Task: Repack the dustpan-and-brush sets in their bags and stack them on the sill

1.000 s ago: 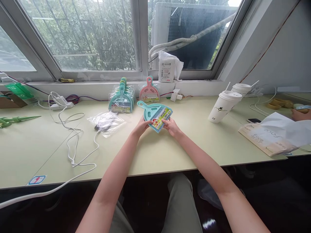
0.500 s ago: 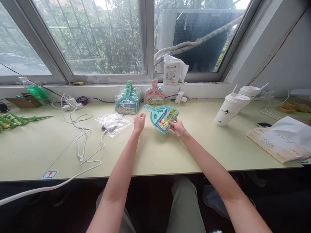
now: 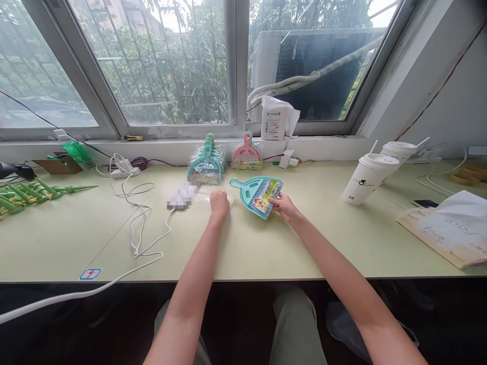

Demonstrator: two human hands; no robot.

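My right hand grips the lower right edge of a teal dustpan and brush set with a yellow and green label; its handle points left. My left hand is closed on a clear plastic bag, which lies on the table and shows on both sides of the fist. Behind my left hand, several teal sets in clear wrap stand in a stack near the sill. A pink wrapped set stands to their right.
A phone-like device, blurred, with a white cable lies at left. White cups and a tissue pack are at right. Green objects lie far left. A wrapped white box sits on the sill.
My left hand has closed on the clear bag and drawn it right, off the device. The dustpan set stays in my right hand. The whole view has shifted slightly.
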